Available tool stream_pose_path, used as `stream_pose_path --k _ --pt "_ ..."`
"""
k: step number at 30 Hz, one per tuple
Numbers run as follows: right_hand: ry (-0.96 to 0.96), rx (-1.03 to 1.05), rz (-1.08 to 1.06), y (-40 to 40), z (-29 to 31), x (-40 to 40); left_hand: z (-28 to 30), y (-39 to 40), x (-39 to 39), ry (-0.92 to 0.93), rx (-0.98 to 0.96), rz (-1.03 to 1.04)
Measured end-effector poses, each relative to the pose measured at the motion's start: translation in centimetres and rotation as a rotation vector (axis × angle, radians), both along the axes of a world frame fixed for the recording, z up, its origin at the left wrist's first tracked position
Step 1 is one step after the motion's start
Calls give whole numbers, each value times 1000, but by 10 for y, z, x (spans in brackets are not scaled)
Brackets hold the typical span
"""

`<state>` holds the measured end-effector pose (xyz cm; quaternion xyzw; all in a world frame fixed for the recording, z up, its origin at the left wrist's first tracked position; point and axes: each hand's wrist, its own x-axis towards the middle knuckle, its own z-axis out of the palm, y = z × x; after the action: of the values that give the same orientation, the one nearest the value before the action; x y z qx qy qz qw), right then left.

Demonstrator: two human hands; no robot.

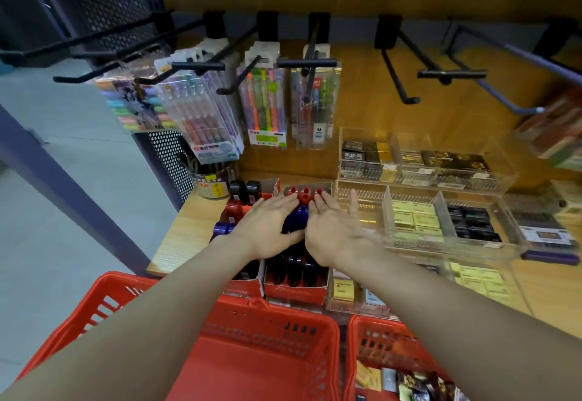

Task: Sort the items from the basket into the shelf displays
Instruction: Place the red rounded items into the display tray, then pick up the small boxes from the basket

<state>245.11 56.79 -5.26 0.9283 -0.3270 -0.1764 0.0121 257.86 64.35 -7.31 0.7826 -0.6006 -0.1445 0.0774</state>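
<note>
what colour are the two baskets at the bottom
Red, both baskets, clearest in the head view.

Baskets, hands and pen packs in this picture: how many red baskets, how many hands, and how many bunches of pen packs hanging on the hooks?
Red baskets: 2
Hands: 2
Hanging bunches of pen packs: 4
Total: 8

Left hand (267, 227), right hand (335, 232) flat, fingers straight, over red display box (294, 287); red basket (261, 331) below.
</note>
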Motion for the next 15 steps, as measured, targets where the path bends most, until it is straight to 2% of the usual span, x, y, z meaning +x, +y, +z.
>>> stream_pose_path --k 5,9,13,15 --pt "-4 67 0 2 14 -8 13 1 -3 34 52 31" --pt "-267 75 77 32 18 -42 16 32 -15 -12 -99 -33" --pt "-172 127 152 64 8 -62 5 70 -24 -71 131 -105" --pt "-164 167 138 64 12 -61 8 72 -26 -94 182 -103"
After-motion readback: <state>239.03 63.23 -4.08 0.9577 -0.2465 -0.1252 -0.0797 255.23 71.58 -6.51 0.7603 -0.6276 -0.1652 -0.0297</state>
